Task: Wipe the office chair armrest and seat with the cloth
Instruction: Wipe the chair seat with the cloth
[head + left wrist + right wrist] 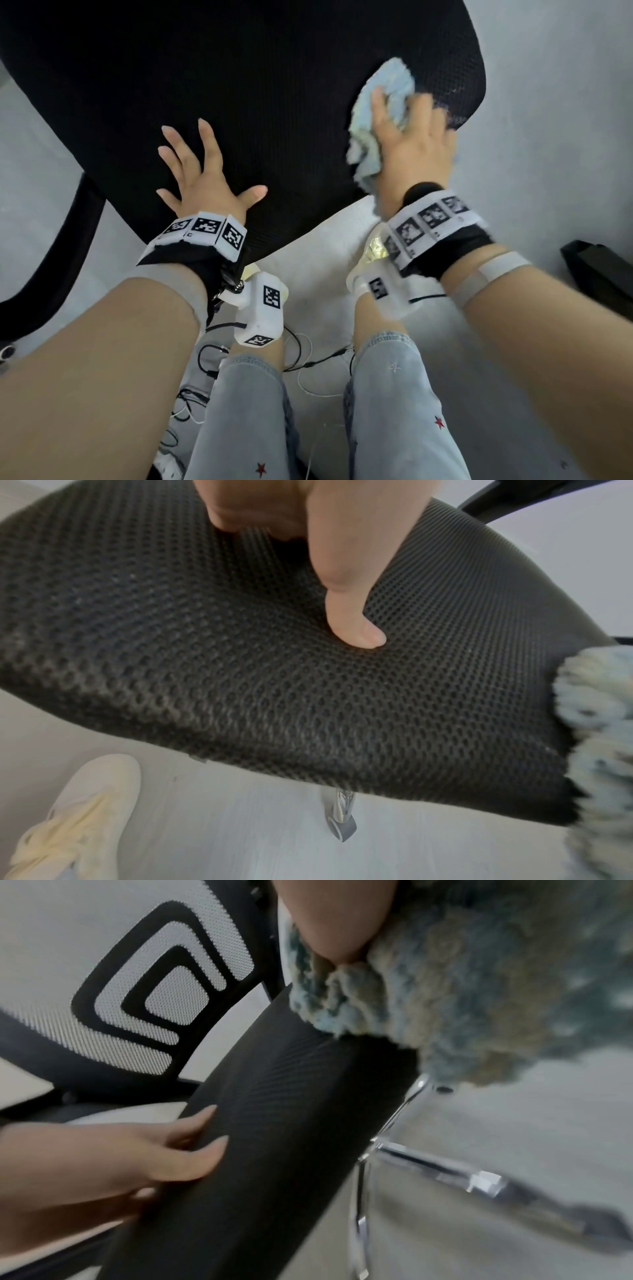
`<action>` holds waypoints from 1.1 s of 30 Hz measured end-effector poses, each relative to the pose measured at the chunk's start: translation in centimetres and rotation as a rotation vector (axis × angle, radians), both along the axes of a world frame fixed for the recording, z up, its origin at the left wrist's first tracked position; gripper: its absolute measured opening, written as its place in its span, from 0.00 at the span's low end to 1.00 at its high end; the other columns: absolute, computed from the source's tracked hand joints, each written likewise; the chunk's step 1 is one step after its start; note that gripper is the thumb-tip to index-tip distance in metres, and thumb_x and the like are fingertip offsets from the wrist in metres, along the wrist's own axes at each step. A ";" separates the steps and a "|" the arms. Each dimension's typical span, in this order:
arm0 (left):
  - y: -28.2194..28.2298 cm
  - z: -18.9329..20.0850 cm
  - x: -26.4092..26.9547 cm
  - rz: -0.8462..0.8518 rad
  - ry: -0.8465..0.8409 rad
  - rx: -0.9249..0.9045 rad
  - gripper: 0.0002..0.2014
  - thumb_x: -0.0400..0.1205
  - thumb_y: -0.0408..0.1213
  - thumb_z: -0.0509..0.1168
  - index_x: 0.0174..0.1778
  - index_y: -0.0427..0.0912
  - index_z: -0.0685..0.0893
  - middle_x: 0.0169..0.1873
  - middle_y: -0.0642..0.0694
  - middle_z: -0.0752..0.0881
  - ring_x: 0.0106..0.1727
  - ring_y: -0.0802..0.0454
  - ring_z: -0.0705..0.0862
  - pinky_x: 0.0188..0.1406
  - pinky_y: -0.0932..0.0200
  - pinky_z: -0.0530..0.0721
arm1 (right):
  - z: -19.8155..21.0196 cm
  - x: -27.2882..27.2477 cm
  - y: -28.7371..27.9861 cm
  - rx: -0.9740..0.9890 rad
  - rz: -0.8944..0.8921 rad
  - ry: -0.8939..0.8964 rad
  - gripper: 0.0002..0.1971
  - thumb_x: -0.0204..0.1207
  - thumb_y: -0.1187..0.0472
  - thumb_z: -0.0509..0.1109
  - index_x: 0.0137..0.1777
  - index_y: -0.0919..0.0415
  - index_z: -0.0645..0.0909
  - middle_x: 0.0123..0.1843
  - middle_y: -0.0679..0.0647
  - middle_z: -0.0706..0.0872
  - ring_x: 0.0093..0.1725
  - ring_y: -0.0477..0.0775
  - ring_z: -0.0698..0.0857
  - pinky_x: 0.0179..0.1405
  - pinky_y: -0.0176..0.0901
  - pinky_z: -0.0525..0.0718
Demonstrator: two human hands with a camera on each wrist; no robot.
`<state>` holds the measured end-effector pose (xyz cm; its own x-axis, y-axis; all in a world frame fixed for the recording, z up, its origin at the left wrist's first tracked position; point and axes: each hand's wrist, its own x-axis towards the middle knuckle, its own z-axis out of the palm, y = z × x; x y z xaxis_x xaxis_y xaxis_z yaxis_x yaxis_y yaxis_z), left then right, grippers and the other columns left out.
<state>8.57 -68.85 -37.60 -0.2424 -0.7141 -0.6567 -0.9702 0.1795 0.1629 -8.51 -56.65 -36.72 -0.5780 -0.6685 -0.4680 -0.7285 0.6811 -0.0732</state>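
Wiping: my right hand is bunching the cloth on the seat right edge; unwiped mesh is lying leftward, where my left hand is bracing, fingers splayed flat.

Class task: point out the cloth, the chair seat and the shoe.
cloth (pixel 383 99): head view, bunched middle beside the thumb.
chair seat (pixel 240 683): left wrist view, bare black mesh.
shoe (pixel 85 804): left wrist view, laced top.
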 end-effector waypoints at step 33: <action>0.6 2.1 -6.4 -0.020 0.116 0.280 0.50 0.75 0.44 0.69 0.80 0.53 0.35 0.78 0.46 0.24 0.78 0.38 0.24 0.72 0.24 0.36 | 0.7 -6.2 3.0 -0.051 -0.062 0.035 0.40 0.68 0.63 0.70 0.79 0.47 0.57 0.73 0.67 0.66 0.67 0.68 0.69 0.62 0.57 0.67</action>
